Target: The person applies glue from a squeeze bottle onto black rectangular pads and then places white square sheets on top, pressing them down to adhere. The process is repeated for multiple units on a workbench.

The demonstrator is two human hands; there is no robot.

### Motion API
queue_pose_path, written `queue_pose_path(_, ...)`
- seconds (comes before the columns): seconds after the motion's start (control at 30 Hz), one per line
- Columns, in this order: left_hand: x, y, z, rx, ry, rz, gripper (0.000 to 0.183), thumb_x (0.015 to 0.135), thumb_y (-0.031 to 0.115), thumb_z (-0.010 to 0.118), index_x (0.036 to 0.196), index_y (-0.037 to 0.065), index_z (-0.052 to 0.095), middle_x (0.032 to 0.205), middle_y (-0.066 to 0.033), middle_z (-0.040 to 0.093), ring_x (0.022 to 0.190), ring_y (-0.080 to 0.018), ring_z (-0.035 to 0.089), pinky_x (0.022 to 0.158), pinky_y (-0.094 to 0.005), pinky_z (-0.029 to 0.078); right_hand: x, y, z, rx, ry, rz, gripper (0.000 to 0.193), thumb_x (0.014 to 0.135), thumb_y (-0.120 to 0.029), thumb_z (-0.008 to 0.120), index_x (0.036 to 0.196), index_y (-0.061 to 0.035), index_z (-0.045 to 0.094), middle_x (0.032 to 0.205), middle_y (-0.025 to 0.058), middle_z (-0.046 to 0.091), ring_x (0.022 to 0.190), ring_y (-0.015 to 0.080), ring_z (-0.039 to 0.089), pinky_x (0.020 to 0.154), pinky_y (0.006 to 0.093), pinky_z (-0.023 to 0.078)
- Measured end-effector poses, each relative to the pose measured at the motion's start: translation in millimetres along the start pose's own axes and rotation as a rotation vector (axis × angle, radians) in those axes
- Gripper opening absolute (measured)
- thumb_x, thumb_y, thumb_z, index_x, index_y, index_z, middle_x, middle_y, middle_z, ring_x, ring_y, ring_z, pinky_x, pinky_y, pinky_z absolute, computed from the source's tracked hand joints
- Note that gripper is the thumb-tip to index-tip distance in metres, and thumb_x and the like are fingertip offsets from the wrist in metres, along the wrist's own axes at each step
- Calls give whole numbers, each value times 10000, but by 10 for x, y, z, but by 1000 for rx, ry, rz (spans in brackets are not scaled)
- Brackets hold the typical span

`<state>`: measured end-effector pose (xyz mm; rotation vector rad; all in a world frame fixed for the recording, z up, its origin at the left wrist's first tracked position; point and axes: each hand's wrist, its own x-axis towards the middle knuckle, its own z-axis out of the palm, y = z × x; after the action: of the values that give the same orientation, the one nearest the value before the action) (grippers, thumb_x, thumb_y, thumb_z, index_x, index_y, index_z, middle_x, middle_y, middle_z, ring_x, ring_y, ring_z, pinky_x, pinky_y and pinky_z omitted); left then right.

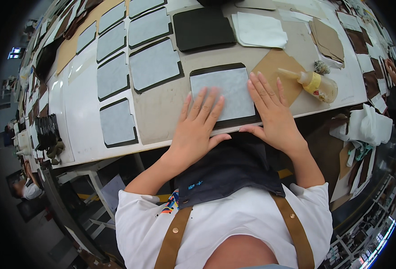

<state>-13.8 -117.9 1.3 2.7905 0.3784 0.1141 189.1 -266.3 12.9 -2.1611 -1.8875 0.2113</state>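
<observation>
Right before me at the table's front edge lies a black panel with a light grey sheet (pixel 234 93) on it, its dark border showing at top and bottom. My left hand (pixel 198 121) rests flat over the sheet's left side, fingers stretched out, the fingertips slightly blurred. Along the right side lies my right hand (pixel 272 112), fingers extended and the thumb pointing inward. Neither hand grips anything. Under the panel's right side sits a tan board (pixel 282 71), partly covered by my right hand. A squeeze bottle (pixel 320 86) with a yellow label lies on its side near that hand.
Several similar grey-faced black panels (pixel 155 62) lie in columns to the left. Beyond the work are a black stack (pixel 204 29) and white sheets (pixel 259 30). Brown pieces (pixel 327 41) lie at the far right, and a white bundle (pixel 364 125) hangs off the right side.
</observation>
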Motion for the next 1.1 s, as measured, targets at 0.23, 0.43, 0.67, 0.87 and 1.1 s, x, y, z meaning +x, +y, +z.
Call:
queue_pose_path(0.23, 236, -200, 31, -94, 170, -7, 573, 993, 197, 578, 1518, 24, 426, 1599, -157, 398, 1505, -344, 324, 1233, -506, 217, 292, 103, 78, 32, 32, -120, 958, 868, -598, 658, 1538, 18, 357, 1626, 152, 340, 1538, 288, 256, 1265, 529, 113)
queue_pose_path(0.43, 118, -355, 59, 0, 276, -96, 482, 991, 96, 543, 1470, 59, 512, 1578, -138, 441, 1488, -361, 357, 1219, -503, 254, 198, 194, 45, -8, 114, -5, 898, 872, -537, 683, 1524, 5, 386, 1613, 146, 366, 1527, 298, 282, 1262, 530, 125)
queue_pose_path(0.67, -153, -77, 6, -119, 115, 145, 504, 926, 102, 632, 1425, 76, 569, 1544, -103, 492, 1463, -341, 409, 1205, -513, 276, 2, -74, 132, 155, 191, -222, 455, 838, -211, 764, 1244, -43, 646, 1476, 132, 538, 1436, 302, 441, 1222, 583, 214)
queue_pose_path(0.87, -326, -168, -13, -128, 134, 137, 436, 937, 227, 653, 1349, 85, 633, 1470, -85, 573, 1423, -301, 472, 1190, -492, 298, 4, -139, 244, 204, 258, -264, 305, 836, -126, 750, 1130, -69, 695, 1351, 108, 618, 1311, 282, 547, 1201, 565, 275)
queue_pose_path(1.1, -331, -297, 16, -133, 374, 14, 300, 987, 253, 594, 1201, 94, 732, 1296, -69, 702, 1307, -289, 580, 1159, -473, 321, 540, 32, 141, 141, 374, -95, 268, 852, -97, 723, 1119, -85, 699, 1259, 104, 623, 1202, 298, 571, 1188, 528, 304)
